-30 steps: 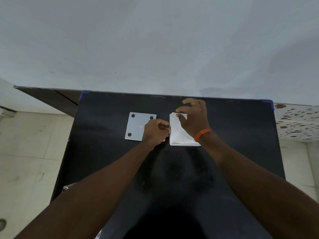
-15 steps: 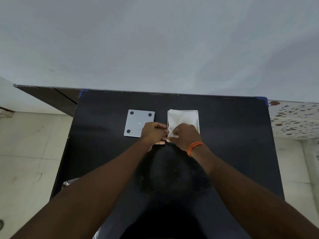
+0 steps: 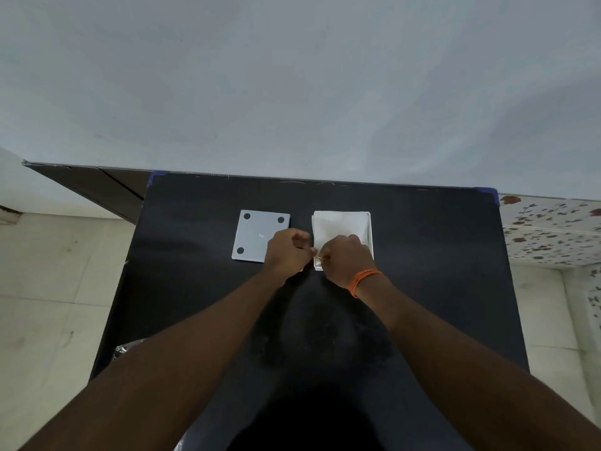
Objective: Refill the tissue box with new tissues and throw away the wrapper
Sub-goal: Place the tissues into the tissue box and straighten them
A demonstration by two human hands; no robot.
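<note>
**Tissue box open at frame centre, both hands at its near-left corner**

Tissue box (image 3: 370, 237): white, square, open-topped, sitting on the black surface (image 3: 422, 288) just right of frame centre. White tissues (image 3: 338, 226) fill it, lying flat and level with the rim. No clear long axis; the box reads near square.

Key relation: the work point is the box's lower-left corner. Right hand (image 3: 344, 258) sits over that corner, covering the box's near edge, fingers curled down in a narrow grip on something thin and pale there; whether tissue edge or wrapper film, cannot tell. Left hand (image 3: 287, 252) is just beside the box's left wall, outside it, curled into a loose fist with fingertips meeting the right hand's at the corner. Whether it holds anything is hidden. The rest of the box lies up-frame and right of both grips. Right hand is the nearer one to the tissues.

Grey lid panel (image 3: 257, 232) lies flat left of the box, apart from it, partly under the left hand; three dark round pads show on it, a fourth corner is covered.

Count: one box, one stack of tissues, one lid panel, two hands, one orange wristband (image 3: 362, 279) on the right wrist. A crumpled shiny scrap (image 3: 122, 349) shows at the surface's lower-left edge, possibly the wrapper.

Judgement: tissues look seated; closing the box likely follows.
</note>
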